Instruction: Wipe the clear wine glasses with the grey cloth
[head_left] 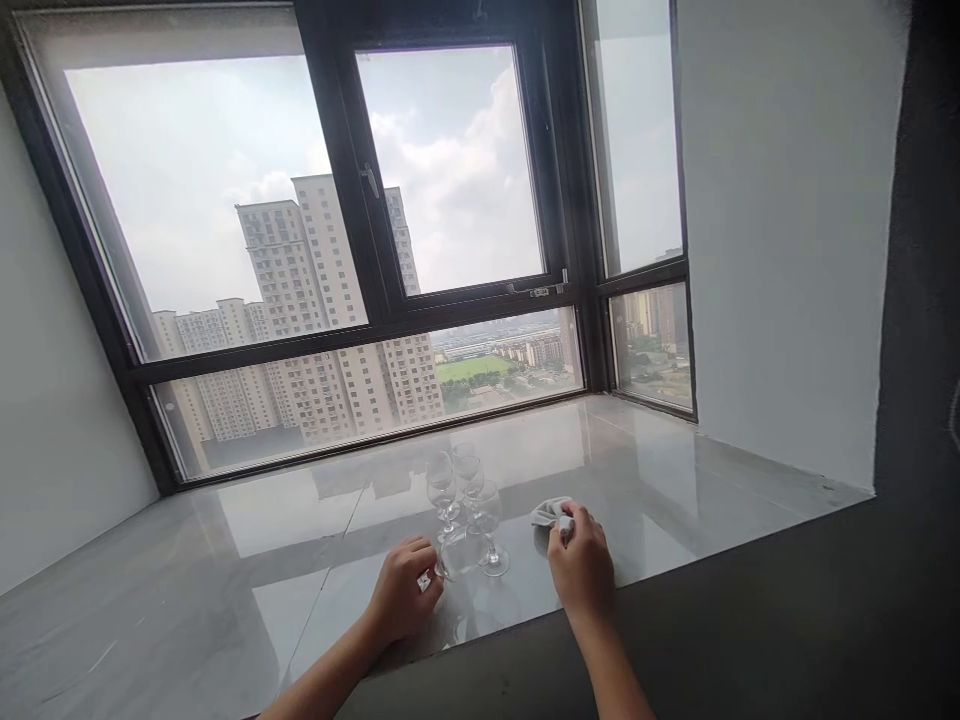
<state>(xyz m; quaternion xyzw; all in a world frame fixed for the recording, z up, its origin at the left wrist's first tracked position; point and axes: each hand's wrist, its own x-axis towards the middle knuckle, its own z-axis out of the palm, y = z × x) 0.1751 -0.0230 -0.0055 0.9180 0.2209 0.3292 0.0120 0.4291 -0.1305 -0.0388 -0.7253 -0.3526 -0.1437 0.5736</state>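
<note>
My left hand [407, 588] is closed around the stem end of a clear wine glass [459, 555]. That glass is tipped on its side, its bowl pointing right, low over the sill; whether it touches the surface I cannot tell. Just behind and beside it stand several more stemmed glasses, the nearest wine glass [491, 530] upright on its round foot. To the right, my right hand [583, 565] grips a crumpled pale grey cloth [551, 511], part of which sticks out past the fingers. The cloth is apart from the glasses.
A glossy grey tiled window sill [247, 560] carries everything, and its front edge drops off near my hands. Dark-framed windows [480, 310] rise behind the glasses. A white wall [787, 250] closes the right side, and tall buildings show outside.
</note>
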